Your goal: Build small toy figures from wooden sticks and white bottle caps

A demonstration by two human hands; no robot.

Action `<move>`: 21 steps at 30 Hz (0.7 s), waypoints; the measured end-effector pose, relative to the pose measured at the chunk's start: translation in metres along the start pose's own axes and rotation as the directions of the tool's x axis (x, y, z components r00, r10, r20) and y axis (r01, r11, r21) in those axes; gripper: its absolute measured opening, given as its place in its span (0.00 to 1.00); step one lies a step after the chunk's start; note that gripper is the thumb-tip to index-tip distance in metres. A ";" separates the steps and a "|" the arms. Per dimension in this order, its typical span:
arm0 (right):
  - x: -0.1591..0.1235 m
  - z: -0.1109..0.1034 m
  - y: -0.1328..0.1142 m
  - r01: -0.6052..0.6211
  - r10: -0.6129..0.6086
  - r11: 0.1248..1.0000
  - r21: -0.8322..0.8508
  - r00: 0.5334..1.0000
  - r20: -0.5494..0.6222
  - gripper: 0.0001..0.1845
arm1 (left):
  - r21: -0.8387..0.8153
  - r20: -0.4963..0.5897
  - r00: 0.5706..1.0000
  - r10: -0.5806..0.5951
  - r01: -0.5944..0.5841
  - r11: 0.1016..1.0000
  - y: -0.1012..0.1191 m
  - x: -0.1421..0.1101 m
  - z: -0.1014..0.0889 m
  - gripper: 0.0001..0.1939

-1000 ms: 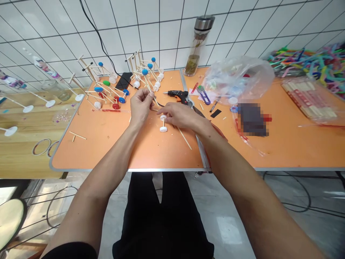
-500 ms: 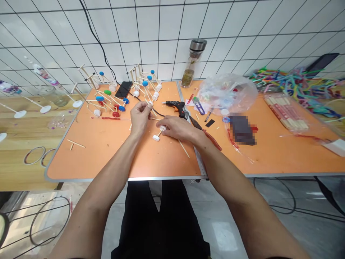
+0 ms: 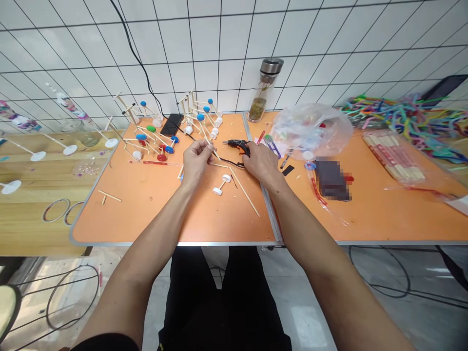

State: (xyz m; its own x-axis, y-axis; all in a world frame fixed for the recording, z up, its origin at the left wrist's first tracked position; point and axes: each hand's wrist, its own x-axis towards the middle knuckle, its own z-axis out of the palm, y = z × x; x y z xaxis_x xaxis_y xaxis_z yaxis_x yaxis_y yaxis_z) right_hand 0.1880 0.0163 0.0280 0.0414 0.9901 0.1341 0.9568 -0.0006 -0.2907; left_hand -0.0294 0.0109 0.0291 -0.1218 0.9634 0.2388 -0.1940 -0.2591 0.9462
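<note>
Pinching a pale stick (image 3: pixel 215 152) in the left hand (image 3: pixel 196 158), probably for fine control; right hand (image 3: pixel 261 158) wrapped round the glue gun's (image 3: pixel 237 144) handle, seemingly for aim, nozzle left; white-wheeled axle (image 3: pixel 222 185) lying nearer on the worktop (image 3: pixel 234 229)

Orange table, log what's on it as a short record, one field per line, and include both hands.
Surface: orange table
Left hand: pinching a thin wooden stick
Right hand: on the glue gun, grip partly hidden
In front of the hands: white wheel pair on a short axle; long loose stick
Back left: stick frames with coloured wheels; black phone
Back middle: glass bottle, upright, metal lid
Right side: clear plastic bag; packaged sticks
</note>
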 end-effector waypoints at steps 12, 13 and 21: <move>0.008 0.004 -0.006 -0.086 0.086 0.996 0.004 0.996 -0.032 0.26 | 0.013 0.069 0.994 0.084 -0.085 0.996 0.002 -0.005 0.002 0.11; 0.007 0.002 -0.007 -0.092 0.092 0.996 0.017 0.995 -0.037 0.26 | 0.016 0.064 0.995 0.082 -0.083 0.996 0.002 -0.005 0.001 0.12; 0.010 -0.011 0.000 -0.154 0.189 0.938 0.310 0.978 -0.084 0.25 | 0.010 0.021 0.997 0.079 -0.080 0.997 0.005 -0.003 -0.005 0.14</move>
State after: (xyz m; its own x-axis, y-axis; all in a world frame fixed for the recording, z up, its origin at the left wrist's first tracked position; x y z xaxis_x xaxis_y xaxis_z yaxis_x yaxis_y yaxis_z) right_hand 0.1917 0.0251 0.0396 0.2452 0.9569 0.1556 0.8017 -0.1099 -0.5875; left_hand -0.0346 0.0067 0.0326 -0.1162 0.9410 0.3178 -0.1735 -0.3343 0.9264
